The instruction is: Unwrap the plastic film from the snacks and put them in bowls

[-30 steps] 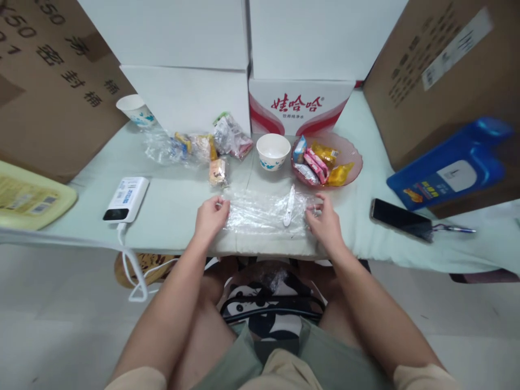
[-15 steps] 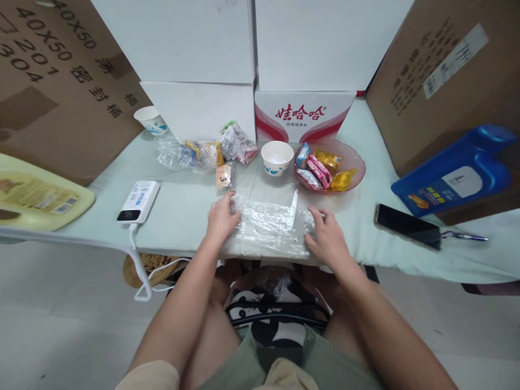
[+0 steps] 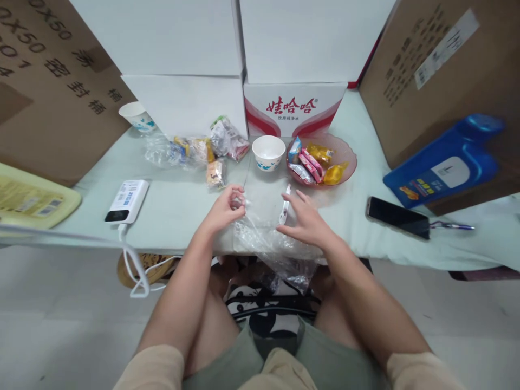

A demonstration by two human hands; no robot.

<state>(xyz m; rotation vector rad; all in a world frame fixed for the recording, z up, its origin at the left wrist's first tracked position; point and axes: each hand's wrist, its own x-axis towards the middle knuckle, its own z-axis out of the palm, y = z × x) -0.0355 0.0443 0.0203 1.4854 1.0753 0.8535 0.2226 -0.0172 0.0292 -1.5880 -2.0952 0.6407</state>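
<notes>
we have our left hand (image 3: 228, 210) at the upper left of the clear plastic film (image 3: 260, 241), its fingers loosely curled; we cannot tell whether the fingertips pinch any of it. our right hand (image 3: 306, 221) is spread, thumb and forefinger wide apart, gripping nothing that we can see. the slim white implement (image 3: 285, 206) lies on the worktop (image 3: 182, 200) right by the right hand's fingertips; whether they touch it, we cannot tell. the film is crumpled at the worktop's front edge and droops over it. beyond our hands we see a paper cup (image 3: 268, 153) just beside a pink bowl (image 3: 350, 156) of wrapped snacks (image 3: 312, 164). a phone (image 3: 397, 216) lies off to our right, a white power bank (image 3: 127, 201) to our left.
</notes>
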